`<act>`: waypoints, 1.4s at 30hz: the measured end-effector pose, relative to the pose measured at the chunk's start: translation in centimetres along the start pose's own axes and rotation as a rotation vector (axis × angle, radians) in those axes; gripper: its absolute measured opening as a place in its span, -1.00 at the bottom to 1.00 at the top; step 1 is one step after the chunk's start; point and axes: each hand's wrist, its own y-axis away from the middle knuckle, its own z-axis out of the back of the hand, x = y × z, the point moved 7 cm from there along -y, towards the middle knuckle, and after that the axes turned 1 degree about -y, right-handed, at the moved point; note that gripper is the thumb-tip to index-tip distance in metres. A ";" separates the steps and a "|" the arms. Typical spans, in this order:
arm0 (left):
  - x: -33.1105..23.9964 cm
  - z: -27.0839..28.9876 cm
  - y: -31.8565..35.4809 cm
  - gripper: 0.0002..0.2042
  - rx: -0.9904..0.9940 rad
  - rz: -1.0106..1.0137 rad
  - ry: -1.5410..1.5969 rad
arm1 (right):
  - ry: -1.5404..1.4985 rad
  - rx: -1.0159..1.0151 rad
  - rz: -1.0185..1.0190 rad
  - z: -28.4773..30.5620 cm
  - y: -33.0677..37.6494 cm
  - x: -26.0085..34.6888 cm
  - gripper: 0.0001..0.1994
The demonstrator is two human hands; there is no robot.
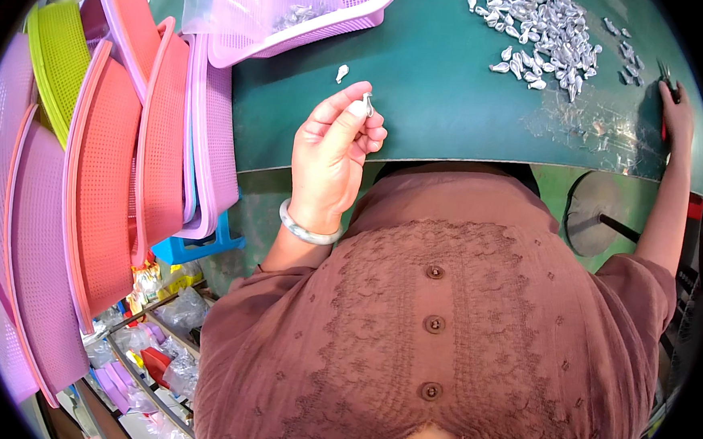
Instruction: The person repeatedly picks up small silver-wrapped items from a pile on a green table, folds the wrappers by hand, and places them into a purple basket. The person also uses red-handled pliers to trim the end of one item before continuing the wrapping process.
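Near the table's front edge, my left hand (323,153) is raised with thumb and forefinger pinching a small silver teardrop-shaped metal piece (369,105). A similar piece (343,74) lies alone on the green table just beyond the fingertips. Far to the right, my right hand (679,117) is closed around small pliers (667,76) with dark pointed tips and a bit of red handle showing; its fingers are partly hidden. Between the hands, toward the back, spreads a loose pile of the silver pieces (552,39). A few greyer pieces (631,63) lie between that pile and the pliers.
A lilac basket (297,51) holding a plastic bag (256,4) and grey pieces stands at the back left. Stacked pink, lilac and green baskets (111,197) crowd the left side. Clear tape (595,126) covers part of the green tabletop (432,88). A round stool (595,214) stands below.
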 end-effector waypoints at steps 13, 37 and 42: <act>-1.8 -3.1 -0.9 -0.86 0.101 -0.433 -0.451 | -0.236 -0.327 0.150 7.3 6.7 9.4 -0.56; 3.4 -5.3 -2.8 -0.84 0.280 0.276 0.125 | -0.518 0.210 1.052 5.6 21.4 33.8 -0.56; 3.7 -5.6 -2.6 -0.84 0.296 0.297 0.087 | -1.152 0.674 0.655 4.8 21.5 33.4 -0.58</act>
